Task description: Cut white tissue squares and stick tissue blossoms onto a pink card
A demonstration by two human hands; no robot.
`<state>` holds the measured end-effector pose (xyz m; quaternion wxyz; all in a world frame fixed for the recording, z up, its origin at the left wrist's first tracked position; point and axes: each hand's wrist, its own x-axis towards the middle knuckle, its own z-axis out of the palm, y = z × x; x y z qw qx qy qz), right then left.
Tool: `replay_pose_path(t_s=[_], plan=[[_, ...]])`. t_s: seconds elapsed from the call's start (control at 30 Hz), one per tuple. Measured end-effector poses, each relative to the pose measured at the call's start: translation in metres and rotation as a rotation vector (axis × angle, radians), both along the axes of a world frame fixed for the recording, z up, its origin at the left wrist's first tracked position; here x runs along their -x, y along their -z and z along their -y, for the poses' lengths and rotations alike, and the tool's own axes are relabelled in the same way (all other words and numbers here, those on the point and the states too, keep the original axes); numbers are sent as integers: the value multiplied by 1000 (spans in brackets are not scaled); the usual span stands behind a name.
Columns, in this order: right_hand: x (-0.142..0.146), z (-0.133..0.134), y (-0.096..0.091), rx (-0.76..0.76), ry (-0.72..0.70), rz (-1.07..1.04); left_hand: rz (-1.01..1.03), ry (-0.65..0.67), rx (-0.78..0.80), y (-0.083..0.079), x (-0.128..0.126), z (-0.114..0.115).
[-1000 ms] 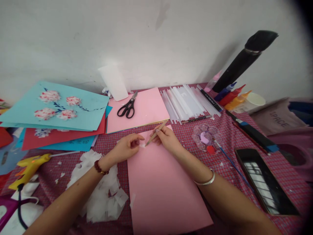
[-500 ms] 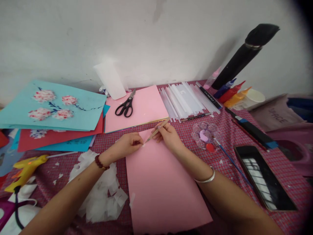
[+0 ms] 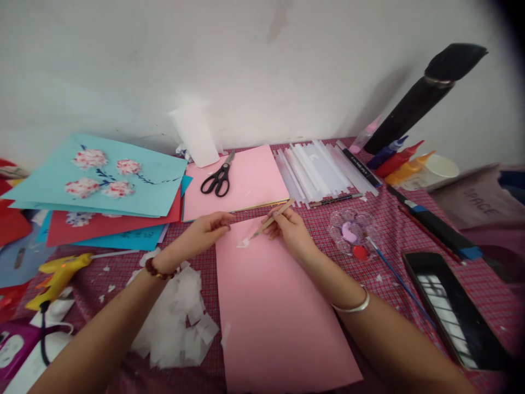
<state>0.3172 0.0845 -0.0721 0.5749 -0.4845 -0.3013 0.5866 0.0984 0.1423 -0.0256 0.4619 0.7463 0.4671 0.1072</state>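
Note:
My right hand [image 3: 287, 229] is closed on a thin wooden stick [image 3: 272, 218], whose tip presses a small white paper scrap [image 3: 243, 243] onto the top of a pink sheet [image 3: 270, 306] lying in front of me. My left hand [image 3: 207, 230] hovers just left of the scrap, fingers loosely extended and holding nothing. A pile of white tissue pieces [image 3: 176, 317] lies under my left forearm.
Black scissors [image 3: 216, 179] rest on another pink sheet [image 3: 246, 180] at the back. Coloured sheets with paper flowers [image 3: 98, 180] lie left, a yellow glue gun [image 3: 57, 273] front left. White strips [image 3: 320, 169], a paint palette [image 3: 350, 232], brush [image 3: 394, 279] and phone [image 3: 447, 306] lie right.
My left hand has let go of the white scrap and lifted slightly away to the left. The stick tip still rests on the scrap. The camera shifted a little.

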Motion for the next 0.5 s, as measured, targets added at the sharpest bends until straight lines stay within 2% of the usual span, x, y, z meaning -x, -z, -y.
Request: replay_pose_path(t_s=[0.1, 0.17, 0.3, 0.4, 0.5], plan=[[-1, 0, 1, 2, 0, -29, -23, -117, -52, -9, 25, -1], [-1, -1, 1, 2, 1, -36, -110, -154, -119, -8, 40, 2], [-1, -1, 0, 4, 9, -49, -343, -223, -238, 8, 54, 10], [-3, 0, -1, 6, 11, -86, -374, -228, -270, 22, 53, 11], [-3, 0, -1, -6, -3, -89, -377, -159, -278, 28, 49, 7]])
